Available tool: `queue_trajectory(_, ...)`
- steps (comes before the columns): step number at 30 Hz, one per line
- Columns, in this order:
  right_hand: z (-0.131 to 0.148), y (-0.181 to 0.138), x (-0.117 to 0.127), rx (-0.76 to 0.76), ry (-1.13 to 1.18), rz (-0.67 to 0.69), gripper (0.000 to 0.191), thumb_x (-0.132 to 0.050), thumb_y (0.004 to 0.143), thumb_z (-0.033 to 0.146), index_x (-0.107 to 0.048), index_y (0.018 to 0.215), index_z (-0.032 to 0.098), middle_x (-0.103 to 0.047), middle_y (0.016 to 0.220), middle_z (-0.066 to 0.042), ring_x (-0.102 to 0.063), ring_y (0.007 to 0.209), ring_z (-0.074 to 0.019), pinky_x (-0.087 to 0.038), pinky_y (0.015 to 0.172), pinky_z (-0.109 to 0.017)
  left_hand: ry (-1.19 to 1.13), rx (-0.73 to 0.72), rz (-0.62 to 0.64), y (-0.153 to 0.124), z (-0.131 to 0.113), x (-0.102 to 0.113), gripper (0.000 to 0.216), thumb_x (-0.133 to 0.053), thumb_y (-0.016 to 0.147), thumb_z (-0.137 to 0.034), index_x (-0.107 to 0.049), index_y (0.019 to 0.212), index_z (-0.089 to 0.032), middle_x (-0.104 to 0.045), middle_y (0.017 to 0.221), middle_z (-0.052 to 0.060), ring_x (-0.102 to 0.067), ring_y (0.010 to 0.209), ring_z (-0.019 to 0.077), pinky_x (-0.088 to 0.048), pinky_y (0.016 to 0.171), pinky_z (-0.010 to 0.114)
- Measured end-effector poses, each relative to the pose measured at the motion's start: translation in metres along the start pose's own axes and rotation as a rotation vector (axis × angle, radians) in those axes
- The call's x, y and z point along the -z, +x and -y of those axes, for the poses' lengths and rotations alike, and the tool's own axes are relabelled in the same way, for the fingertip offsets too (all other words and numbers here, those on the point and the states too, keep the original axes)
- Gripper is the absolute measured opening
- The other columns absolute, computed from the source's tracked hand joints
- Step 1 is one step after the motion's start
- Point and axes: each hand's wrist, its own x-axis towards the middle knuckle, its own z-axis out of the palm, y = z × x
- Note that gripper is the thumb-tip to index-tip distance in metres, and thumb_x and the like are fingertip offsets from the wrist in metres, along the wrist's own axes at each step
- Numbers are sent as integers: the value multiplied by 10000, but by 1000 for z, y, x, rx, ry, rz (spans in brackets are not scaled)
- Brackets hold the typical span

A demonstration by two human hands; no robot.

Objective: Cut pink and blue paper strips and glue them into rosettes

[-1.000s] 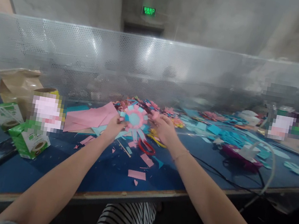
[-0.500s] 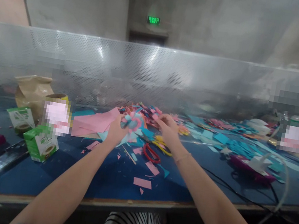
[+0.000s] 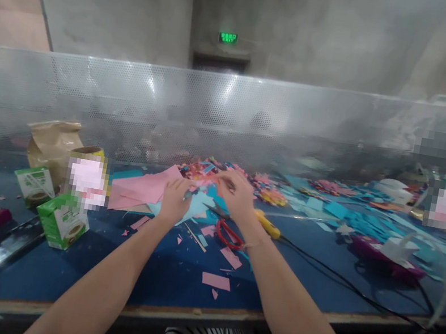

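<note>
My left hand (image 3: 176,199) is closed around a small pink and blue paper flower (image 3: 202,180), mostly hidden behind the fingers. From the right, my right hand (image 3: 238,193) reaches in beside the flower with its fingers pinched; what they hold is too blurred to make out. Under my hands lie pale blue paper sheets (image 3: 197,207). Pink paper sheets (image 3: 139,189) fan out left of my left hand. Scissors with red handles (image 3: 230,236) rest below my right wrist. A yellow-handled tool (image 3: 268,224) with a black cord lies just right of that wrist.
Colourful paper scraps (image 3: 270,192) are heaped behind my hands, with blue offcuts (image 3: 352,218) to the right. At left stand green-and-white boxes (image 3: 62,219), a paper bag (image 3: 52,142) and a phone (image 3: 1,249). A purple power strip (image 3: 387,262) sits at right.
My right hand has moved left, up to the flower and my left hand. The flower is now more hidden, and more of the yellow tool shows. The view has tilted slightly.
</note>
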Motion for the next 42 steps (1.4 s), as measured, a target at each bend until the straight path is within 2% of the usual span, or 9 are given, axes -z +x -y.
queue_trajectory(3, -3, 0, 4, -12, 8, 15, 160, -445, 782, 207, -586, 852, 230, -594, 878, -44, -541, 825, -175, -438, 760, -330, 15, -10, 66, -2, -4, -1, 363, -456, 603, -14, -557, 890, -210, -637, 882, 33, -515, 878, 210, -347, 787, 339)
queue_trajectory(6, -4, -1, 3, 0, -3, 75, 159, -446, 780, 197, -588, 845, 226, -596, 862, -40, -546, 814, -166, -443, 743, -309, -10, 21, 71, -3, -7, -2, 422, -449, 576, 6, -548, 927, -206, -646, 854, 29, -519, 858, 209, -348, 786, 341)
queue_trajectory(11, -10, -6, -6, -15, -49, 95, 179, -430, 779, 178, -561, 897, 207, -592, 909, -50, -548, 826, -159, -447, 742, -301, -74, 15, 44, -2, -7, -5, 253, -475, 586, -22, -553, 757, -192, -641, 792, 25, -534, 822, 190, -361, 769, 322)
queue_trajectory(14, -13, -9, -11, 12, -72, 154, 172, -427, 769, 149, -558, 867, 201, -589, 893, -52, -545, 826, -157, -455, 725, -293, -86, -9, 36, -2, -5, -6, 218, -472, 600, -34, -551, 726, -193, -642, 784, 22, -539, 814, 185, -363, 774, 320)
queue_trajectory(18, -12, -10, -13, 47, -63, 206, 171, -426, 760, 118, -552, 845, 198, -583, 870, -50, -542, 811, -147, -465, 701, -279, -78, -5, 13, -1, -5, -4, 206, -472, 602, -41, -541, 715, -199, -636, 787, 21, -541, 813, 186, -364, 779, 322)
queue_trajectory(25, -4, -10, -12, 44, -81, 197, 176, -424, 746, 92, -550, 805, 200, -586, 860, -44, -543, 807, -148, -461, 685, -281, -93, 76, 9, 2, -8, -3, 198, -529, 558, -59, -524, 694, -202, -616, 740, 16, -549, 752, 187, -376, 732, 314)
queue_trajectory(29, -6, -10, -13, 57, -122, 200, 180, -433, 728, 75, -547, 800, 194, -591, 846, -43, -540, 817, -153, -446, 712, -287, -107, 60, 25, 3, -8, -4, 218, -526, 545, -49, -525, 698, -203, -620, 747, 11, -547, 754, 184, -377, 735, 309)
queue_trajectory(35, -9, -11, -14, 98, -133, 288, 193, -421, 732, 74, -546, 824, 189, -590, 837, -46, -545, 806, -154, -439, 721, -295, -89, 82, 27, 1, -9, -4, 188, -532, 560, -61, -526, 693, -194, -625, 742, 22, -546, 752, 188, -367, 739, 315)
queue_trajectory(42, -12, -14, -15, 120, -140, 339, 233, -424, 721, 87, -540, 894, 193, -590, 889, -53, -543, 850, -165, -433, 766, -320, -115, 190, 38, 1, -11, -5, 116, -605, 596, -192, -547, 697, -193, -623, 744, 21, -548, 777, 195, -364, 740, 313)
